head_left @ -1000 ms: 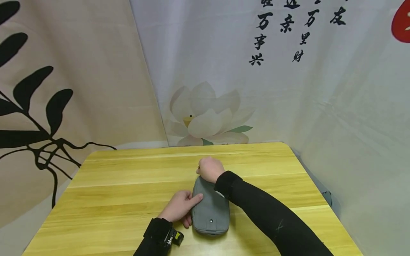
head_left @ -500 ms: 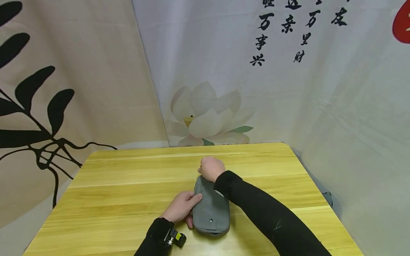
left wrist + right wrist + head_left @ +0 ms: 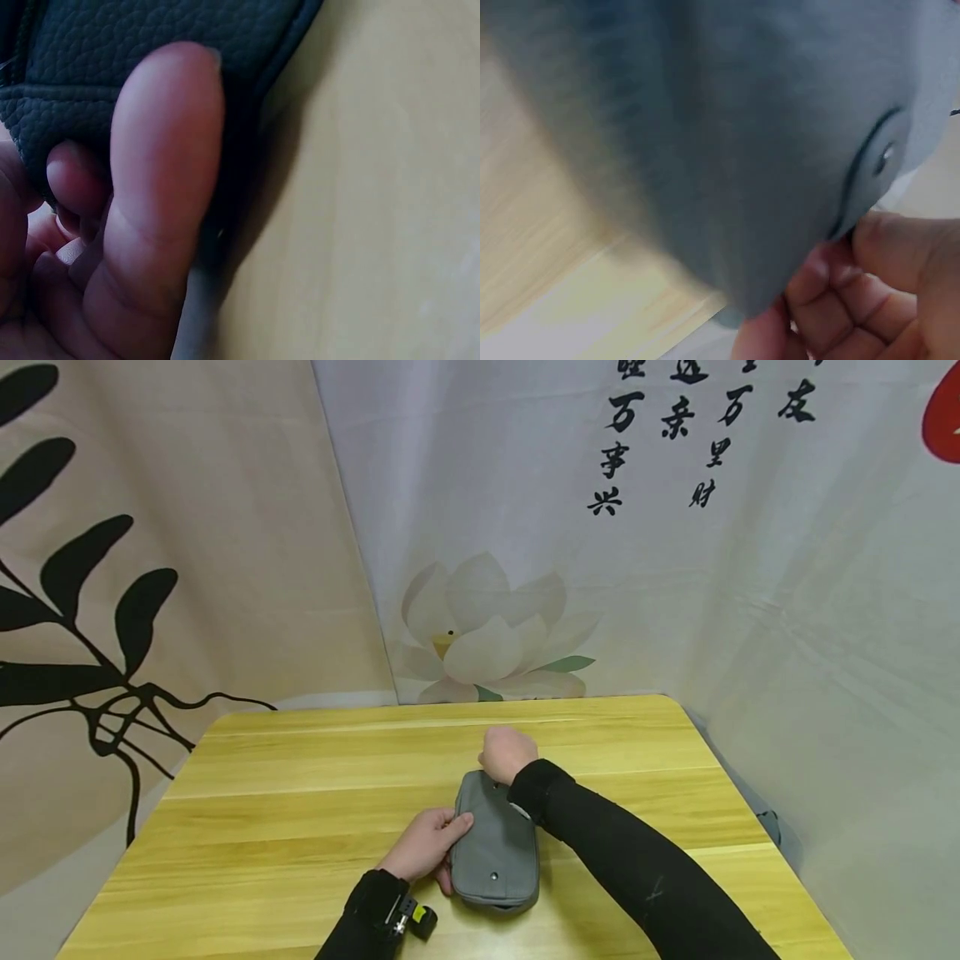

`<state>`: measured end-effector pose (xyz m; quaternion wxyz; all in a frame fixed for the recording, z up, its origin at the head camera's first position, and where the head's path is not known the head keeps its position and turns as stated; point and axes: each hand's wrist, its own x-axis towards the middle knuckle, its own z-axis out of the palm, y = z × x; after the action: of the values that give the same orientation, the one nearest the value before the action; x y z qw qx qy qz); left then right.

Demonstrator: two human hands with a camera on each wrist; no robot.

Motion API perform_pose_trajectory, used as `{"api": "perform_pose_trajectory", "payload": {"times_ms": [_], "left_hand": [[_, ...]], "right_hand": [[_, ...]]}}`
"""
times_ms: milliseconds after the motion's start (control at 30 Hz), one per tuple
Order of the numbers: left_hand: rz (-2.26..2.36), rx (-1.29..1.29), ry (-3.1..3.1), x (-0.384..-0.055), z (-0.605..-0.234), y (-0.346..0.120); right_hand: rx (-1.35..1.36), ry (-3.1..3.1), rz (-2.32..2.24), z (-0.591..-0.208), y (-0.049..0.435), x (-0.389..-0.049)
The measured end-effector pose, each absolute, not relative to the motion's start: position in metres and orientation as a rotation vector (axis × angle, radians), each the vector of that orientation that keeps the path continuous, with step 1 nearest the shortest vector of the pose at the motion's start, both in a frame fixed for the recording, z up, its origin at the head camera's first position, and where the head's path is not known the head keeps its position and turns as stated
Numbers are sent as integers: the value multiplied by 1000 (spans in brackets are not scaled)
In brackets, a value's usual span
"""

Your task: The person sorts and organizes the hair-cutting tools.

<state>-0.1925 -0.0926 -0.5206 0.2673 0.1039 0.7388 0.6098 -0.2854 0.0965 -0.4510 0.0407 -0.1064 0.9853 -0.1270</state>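
A grey leather-look zip pouch point(image 3: 493, 839) lies lengthwise on the table, with metal studs near both ends. My left hand point(image 3: 426, 845) grips its left side, thumb on top and the other fingers at the side and below. In the left wrist view, the thumb point(image 3: 165, 150) lies against the grained leather. At the far end, the fingers of my right hand point(image 3: 508, 753) are curled at the pouch's edge. The right wrist view shows the right thumb point(image 3: 900, 251) and fingers pinching beside a studded tab point(image 3: 881, 157); what exactly lies between the fingertips is hidden.
The yellow wood-grain table point(image 3: 300, 777) reaches back to a printed cloth backdrop point(image 3: 525, 527). A small black wrist camera point(image 3: 422, 921) sits on the left cuff. My right sleeve point(image 3: 637, 852) crosses over the table's right half.
My right hand has slid a little to the right along the pouch's far end, uncovering more of its far left corner and a stud. The left hand and pouch stay nearly still.
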Motion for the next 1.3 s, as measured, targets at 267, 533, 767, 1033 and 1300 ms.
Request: {"api": "perform_pose_trajectory", "payload": {"times_ms": [267,533,767,1033,1300], "left_hand": [[1646,247,2014,-192,-522,-90],[1661,238,1978,-192,-526,-91],[1677,230,1923,-195,-528,-94],[1685,220,1898,-195,-528,-95],[1694,226,1891,-194,-529,-95]], "right_hand": [[-230,2941,-491,-451,135,-284],[-218,2766,-773,-463,160,-284],[-281,2722,-963,-468,171,-285],[-630,2825,-717,-470,183,-279],[-955,3053,-315,-480,190,-275]]}}
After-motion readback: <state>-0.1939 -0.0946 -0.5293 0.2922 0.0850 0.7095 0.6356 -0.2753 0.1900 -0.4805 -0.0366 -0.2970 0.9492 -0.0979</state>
